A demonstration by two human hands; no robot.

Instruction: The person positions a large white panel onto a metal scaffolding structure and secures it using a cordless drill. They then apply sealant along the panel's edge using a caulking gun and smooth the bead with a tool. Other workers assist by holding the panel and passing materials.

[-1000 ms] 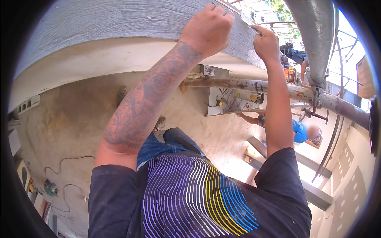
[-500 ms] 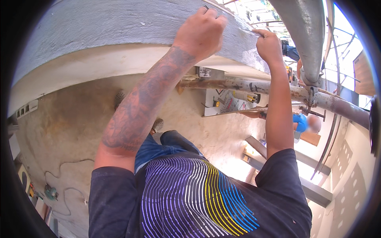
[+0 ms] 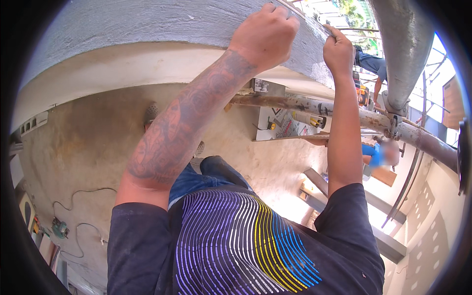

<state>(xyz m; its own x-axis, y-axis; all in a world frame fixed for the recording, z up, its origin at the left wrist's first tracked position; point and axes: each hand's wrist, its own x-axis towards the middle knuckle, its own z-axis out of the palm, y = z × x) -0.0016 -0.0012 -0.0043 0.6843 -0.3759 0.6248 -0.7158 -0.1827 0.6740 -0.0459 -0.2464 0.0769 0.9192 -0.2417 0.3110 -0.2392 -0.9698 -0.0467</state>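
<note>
Both my arms are raised to a long beam (image 3: 137, 27) with rough, brushed grey plaster on its face. My left hand (image 3: 265, 39) is closed at the beam's upper edge, its knuckles up; whatever its fingers grip is hidden. Farther right along the same edge is my right hand (image 3: 339, 53). Its thumb and bent fingers are pressed together, and the forefinger points up along a thin dark thing too small to name. A narrow pale strip (image 3: 292, 7) runs along the beam's top edge between the hands.
A rusty scaffold pipe (image 3: 295, 103) crosses below my hands, clamped to a thick grey pipe (image 3: 405, 44) at right. An orange-and-black power tool (image 3: 363, 94) and a printed board (image 3: 285, 127) are beyond. Two other people are at right, one in blue (image 3: 372, 155). A green corded tool (image 3: 60, 228) lies lower left.
Both hands have shifted slightly right and up in the picture. The small dark tip seen at my left fingertips is now out of sight. My view has moved a little.
</note>
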